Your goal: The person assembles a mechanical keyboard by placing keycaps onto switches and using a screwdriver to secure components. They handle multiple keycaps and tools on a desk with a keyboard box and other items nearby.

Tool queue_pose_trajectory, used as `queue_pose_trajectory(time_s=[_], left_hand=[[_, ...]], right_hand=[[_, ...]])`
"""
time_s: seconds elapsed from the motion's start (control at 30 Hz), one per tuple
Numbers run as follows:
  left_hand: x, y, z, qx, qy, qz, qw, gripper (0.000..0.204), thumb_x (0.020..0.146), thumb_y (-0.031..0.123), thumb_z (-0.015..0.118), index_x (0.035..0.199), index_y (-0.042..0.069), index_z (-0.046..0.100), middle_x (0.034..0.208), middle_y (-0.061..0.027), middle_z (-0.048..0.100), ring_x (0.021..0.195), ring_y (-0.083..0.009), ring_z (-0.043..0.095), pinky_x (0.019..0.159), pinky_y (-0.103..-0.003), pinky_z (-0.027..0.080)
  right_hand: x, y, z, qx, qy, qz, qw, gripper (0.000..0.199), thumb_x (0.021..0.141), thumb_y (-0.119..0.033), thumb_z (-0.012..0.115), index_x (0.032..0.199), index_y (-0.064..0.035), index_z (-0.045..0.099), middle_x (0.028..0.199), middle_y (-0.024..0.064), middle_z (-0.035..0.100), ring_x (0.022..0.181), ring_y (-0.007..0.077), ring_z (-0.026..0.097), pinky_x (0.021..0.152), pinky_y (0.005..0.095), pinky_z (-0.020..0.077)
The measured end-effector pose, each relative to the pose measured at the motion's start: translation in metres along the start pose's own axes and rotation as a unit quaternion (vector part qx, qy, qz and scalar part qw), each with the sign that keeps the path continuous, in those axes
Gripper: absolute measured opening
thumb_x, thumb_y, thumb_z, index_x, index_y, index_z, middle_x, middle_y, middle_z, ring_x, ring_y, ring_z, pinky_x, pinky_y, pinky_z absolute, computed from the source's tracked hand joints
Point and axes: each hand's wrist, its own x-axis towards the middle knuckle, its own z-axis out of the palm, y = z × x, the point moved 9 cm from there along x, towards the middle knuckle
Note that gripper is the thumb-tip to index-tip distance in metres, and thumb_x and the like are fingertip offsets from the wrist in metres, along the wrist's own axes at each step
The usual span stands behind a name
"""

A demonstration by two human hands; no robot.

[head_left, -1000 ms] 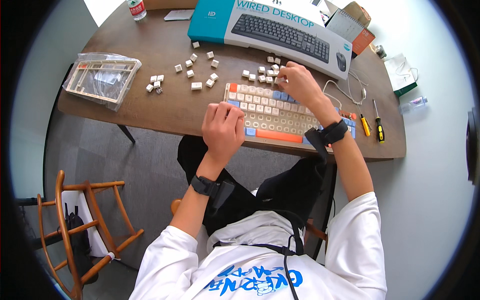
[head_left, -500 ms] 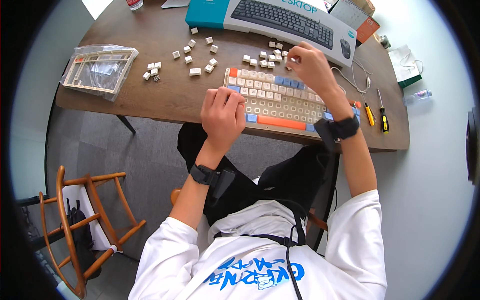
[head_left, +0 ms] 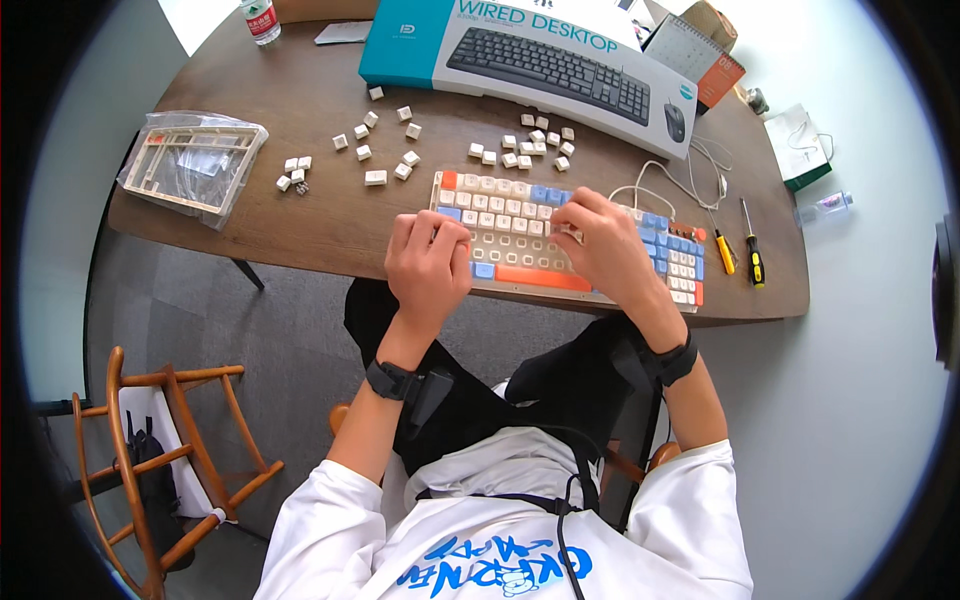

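A keyboard (head_left: 543, 277) with cream, blue and orange keycaps lies near the table's front edge. Its upper rows carry caps, while bare switch positions show in the middle rows. My left hand (head_left: 428, 262) is curled over the keyboard's left end, gripping it there; its fingertips are partly hidden. Over the middle rows, my right hand (head_left: 608, 245) pinches a small pale keycap, mostly covered by the fingers. Loose cream keycaps lie behind the keyboard, one group (head_left: 525, 160) at its back and others (head_left: 411, 158) spread to the left.
A keyboard box (head_left: 400, 50) stands at the back. A bagged keyboard frame (head_left: 195, 165) lies at left, a bottle (head_left: 262, 22) behind it. White cable (head_left: 655, 172), a yellow tool (head_left: 724, 252) and a screwdriver (head_left: 754, 260) are at right. A wooden chair (head_left: 190, 430) stands lower left.
My right hand has come from the loose keycaps at the back down to the keyboard's middle rows. My left hand stays at the keyboard's left end. The view has shifted slightly.
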Motion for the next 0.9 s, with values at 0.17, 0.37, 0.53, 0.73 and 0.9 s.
queue_pose_trajectory(time_s=[0.17,0.37,0.53,0.73,0.9], left_hand=[[-0.001,0.0,0.001,0.003,-0.005,-0.003,1.0,0.013,0.082,-0.003,0.067,0.08,0.009,0.068,0.088,-0.0018,0.067,0.085,-0.0257,0.059,0.072,-0.038,0.052],[-0.001,0.0,0.0,0.001,-0.006,-0.003,1.0,0.012,0.082,-0.003,0.067,0.08,0.009,0.068,0.088,-0.0023,0.067,0.086,-0.026,0.059,0.072,-0.038,0.052],[-0.001,-0.002,0.001,0.009,-0.009,-0.006,1.0,0.01,0.081,0.003,0.072,0.081,0.012,0.067,0.09,-0.0014,0.063,0.087,-0.0252,0.06,0.073,-0.038,0.054],[-0.002,-0.003,0.003,0.015,-0.016,-0.012,1.0,0.011,0.081,0.002,0.072,0.082,0.012,0.068,0.089,-0.0013,0.062,0.088,-0.0251,0.059,0.073,-0.038,0.054],[-0.003,-0.004,0.004,0.016,-0.015,-0.018,1.0,0.01,0.081,0.003,0.072,0.081,0.012,0.068,0.09,-0.0009,0.063,0.089,-0.0249,0.059,0.074,-0.038,0.054]], right_hand=[[-0.004,-0.006,-0.002,-0.006,0.017,-0.007,1.0,0.014,0.085,-0.003,0.081,0.096,0.0008,0.073,0.098,0.0132,0.068,0.09,0.0351,0.07,0.08,0.0431,0.0577],[-0.007,-0.005,0.002,0.001,0.019,0.013,1.0,0.01,0.087,-0.002,0.077,0.094,0.001,0.071,0.096,0.0129,0.065,0.092,0.0349,0.067,0.083,0.0447,0.0572],[-0.01,-0.015,0.011,-0.079,0.022,-0.027,0.996,0.011,0.086,0.001,0.072,0.096,0.0017,0.072,0.096,0.0119,0.063,0.092,0.0315,0.065,0.082,0.0423,0.0581],[-0.02,-0.036,0.022,-0.195,0.023,-0.06,0.979,0.027,0.078,0.004,0.067,0.104,0.0107,0.071,0.103,0.013,0.063,0.099,0.0275,0.062,0.087,0.0358,0.0584],[-0.019,-0.036,0.023,-0.183,0.011,-0.046,0.982,0.032,0.077,0.005,0.066,0.108,0.0134,0.071,0.105,0.0148,0.063,0.101,0.0291,0.061,0.091,0.0361,0.0572]])
